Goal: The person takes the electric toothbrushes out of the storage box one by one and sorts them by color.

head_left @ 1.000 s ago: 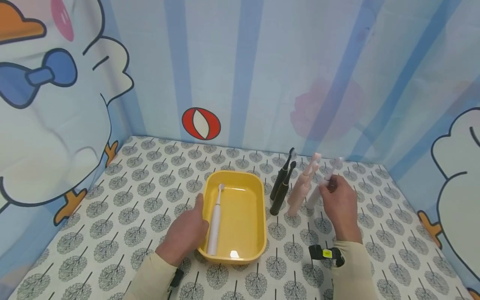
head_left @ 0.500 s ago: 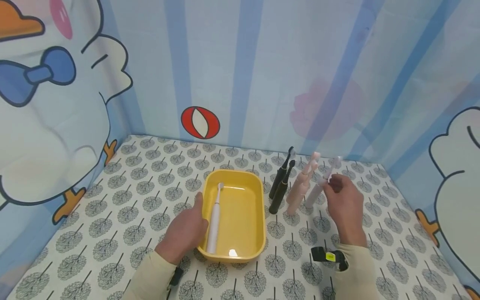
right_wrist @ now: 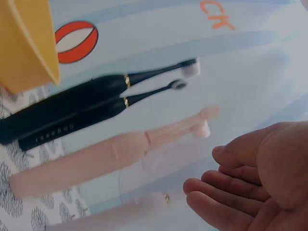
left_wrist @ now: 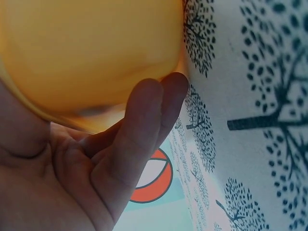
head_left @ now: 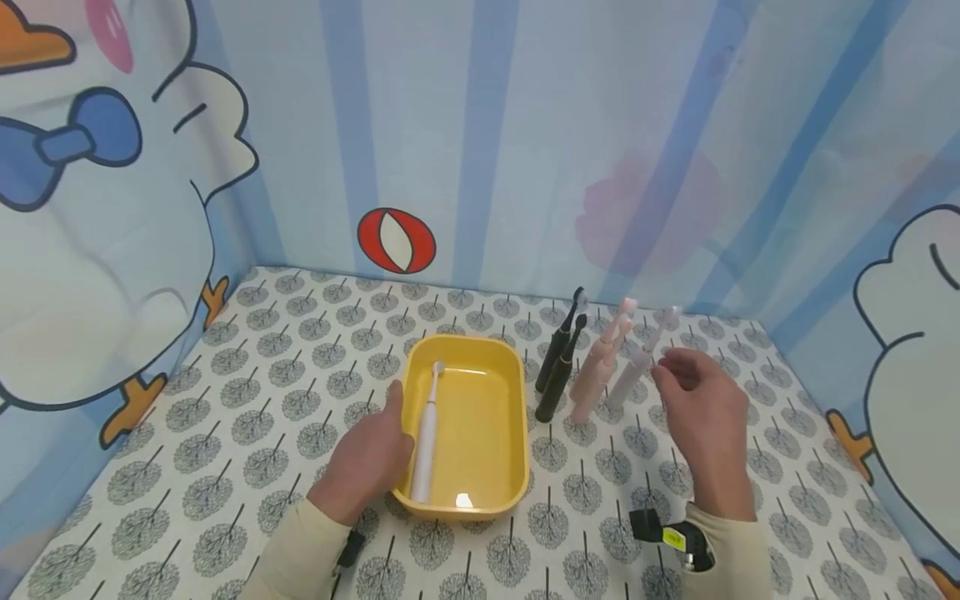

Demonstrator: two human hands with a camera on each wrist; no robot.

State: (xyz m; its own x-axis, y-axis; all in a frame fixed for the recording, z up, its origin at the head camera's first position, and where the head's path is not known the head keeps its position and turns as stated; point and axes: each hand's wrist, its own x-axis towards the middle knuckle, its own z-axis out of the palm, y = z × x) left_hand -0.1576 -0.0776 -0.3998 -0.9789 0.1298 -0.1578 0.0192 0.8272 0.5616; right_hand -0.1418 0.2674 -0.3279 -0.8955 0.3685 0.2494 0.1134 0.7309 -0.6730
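My left hand (head_left: 367,460) grips the left side of a yellow tray (head_left: 521,433), thumb at the rim and fingers against its outer wall (left_wrist: 106,53). A white electric toothbrush (head_left: 425,450) lies inside along that side. My right hand (head_left: 708,408) is just right of a standing white electric toothbrush (head_left: 628,379), apart from it, with loosely bent fingers and nothing in them. In the right wrist view, a gap separates the fingertips (right_wrist: 191,185) from the brushes. The tray hides part of my left fingers in the head view.
Two black electric toothbrushes (head_left: 555,385) and two pink electric toothbrushes (head_left: 592,398) stand upright between the tray and the white one. A tree-patterned cloth (head_left: 247,425) covers the table. A cartoon-printed curtain (head_left: 420,125) closes off the back and sides.
My right hand has let go of the standing white toothbrush and moved right, away from it. The brush stays upright. My left hand keeps its hold on the tray.
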